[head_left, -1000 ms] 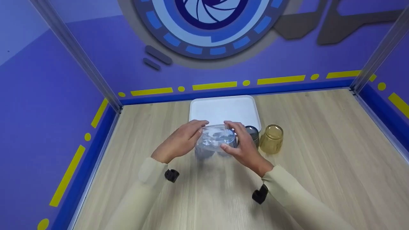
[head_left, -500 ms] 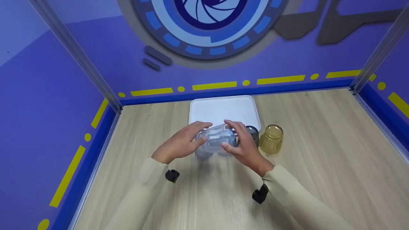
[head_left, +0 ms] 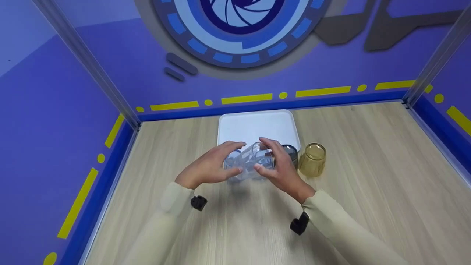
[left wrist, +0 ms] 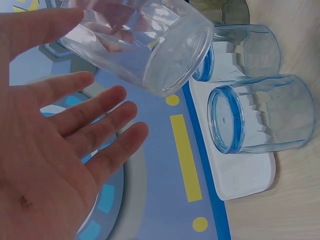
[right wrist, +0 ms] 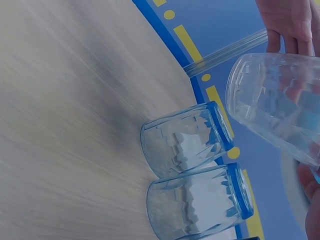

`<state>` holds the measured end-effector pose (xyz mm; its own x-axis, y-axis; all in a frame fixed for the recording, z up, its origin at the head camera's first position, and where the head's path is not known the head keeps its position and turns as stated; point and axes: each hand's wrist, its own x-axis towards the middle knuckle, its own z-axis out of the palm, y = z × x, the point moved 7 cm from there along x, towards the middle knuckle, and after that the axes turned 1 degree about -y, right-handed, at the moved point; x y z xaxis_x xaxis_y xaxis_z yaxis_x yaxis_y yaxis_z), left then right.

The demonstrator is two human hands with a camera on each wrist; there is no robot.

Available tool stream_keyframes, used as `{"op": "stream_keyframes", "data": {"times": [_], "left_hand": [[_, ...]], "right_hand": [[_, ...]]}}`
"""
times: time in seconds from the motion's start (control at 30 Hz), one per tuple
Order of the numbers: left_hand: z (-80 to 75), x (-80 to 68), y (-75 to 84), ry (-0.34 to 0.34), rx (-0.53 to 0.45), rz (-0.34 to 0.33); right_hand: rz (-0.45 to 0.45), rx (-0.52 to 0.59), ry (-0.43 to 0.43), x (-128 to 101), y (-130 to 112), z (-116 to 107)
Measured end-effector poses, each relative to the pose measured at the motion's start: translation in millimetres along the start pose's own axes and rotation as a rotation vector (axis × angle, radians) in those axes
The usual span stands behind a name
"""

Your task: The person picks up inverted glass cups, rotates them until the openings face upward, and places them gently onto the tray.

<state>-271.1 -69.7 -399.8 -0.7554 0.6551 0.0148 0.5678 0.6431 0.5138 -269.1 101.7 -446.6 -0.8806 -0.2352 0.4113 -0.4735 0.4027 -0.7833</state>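
Observation:
A clear faceted glass is held tilted above the table in my right hand, whose thumb and fingers curve round its right end. My left hand is spread beside the glass's other end. In the left wrist view its fingers lie extended and apart from the clear glass, while the thumb overlaps the glass's edge; touch there is uncertain. Below, two pale blue glasses stand upside down side by side, a nearer glass and a farther glass. The head view shows them partly hidden by the hands and held glass.
Behind the glasses, a white tray lies near the back wall. To the right of my right hand stand a dark grey glass, partly covered, and an amber glass, upside down. Blue-purple panels border the wooden table.
My left fingers and thumb have spread off the clear glass they were gripping. The glass has gone from lying level between both hands to a tilt in my right hand, which barely moved.

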Motion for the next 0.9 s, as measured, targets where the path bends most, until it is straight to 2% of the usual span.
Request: {"op": "stream_keyframes", "data": {"times": [0.47,0.9], "left_hand": [[1.3,0.6,1.4,-0.012,0.001,0.005],[-2.0,-0.7,1.9,0.0,-0.028,0.006]], "right_hand": [[-0.028,0.013,0.015,-1.6,-4.8,-0.8],[-0.144,0.043,0.029,-3.4,-9.7,-1.5]]}}
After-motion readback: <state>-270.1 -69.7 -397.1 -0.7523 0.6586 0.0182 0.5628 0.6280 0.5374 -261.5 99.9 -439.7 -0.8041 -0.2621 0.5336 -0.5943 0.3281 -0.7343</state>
